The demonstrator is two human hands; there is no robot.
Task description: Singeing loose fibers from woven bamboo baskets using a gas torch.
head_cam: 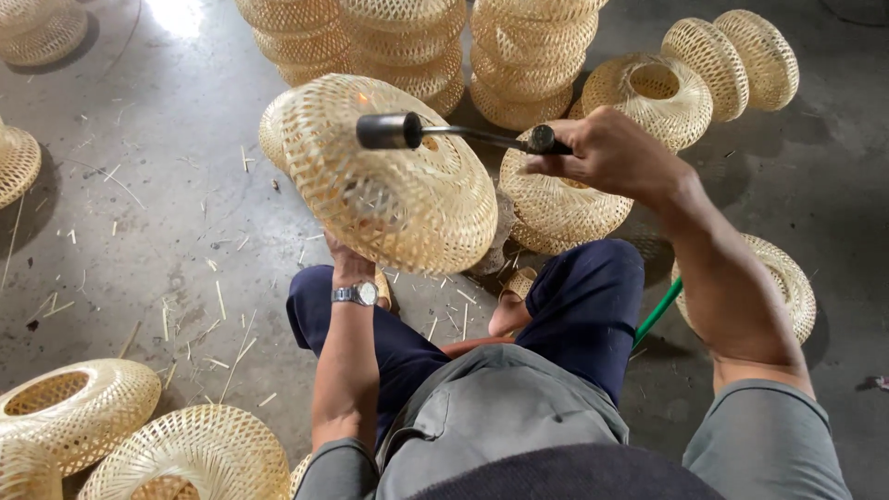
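We look down from a head camera at a person seated low on a grey concrete floor (148, 185), knees in dark blue trousers (593, 296) spread apart. Woven bamboo lampshades surround us. Three tall stacks of shades (417, 46) stand at the top, just behind the work. To their right a single shade with an open round hole (648, 93) lies beside two more set on edge (732, 60). Another shade (556, 204) sits on the floor right in front of the knees, partly hidden by the one being held. One more (787, 282) lies at the right, behind the right forearm. At the lower left two shades (139, 426) rest close to the left elbow, and others peek in at the left edge (17, 162). Thin bamboo slivers (222, 301) litter the floor

In the middle, raised above the knees, is the held lampshade (389, 176), round, flattened and tilted toward us. The left hand (347, 255), with a metal wristwatch (356, 294) on the wrist, supports it from below; the shade hides the fingers, so we cannot tell how they close. The right hand (607, 148) is wrapped tight around the dark handle of a blowtorch (435, 134), whose thin metal tube ends in a dark cylinder nozzle just over the upper face of the shade. A green hose (659, 310) trails under the right arm
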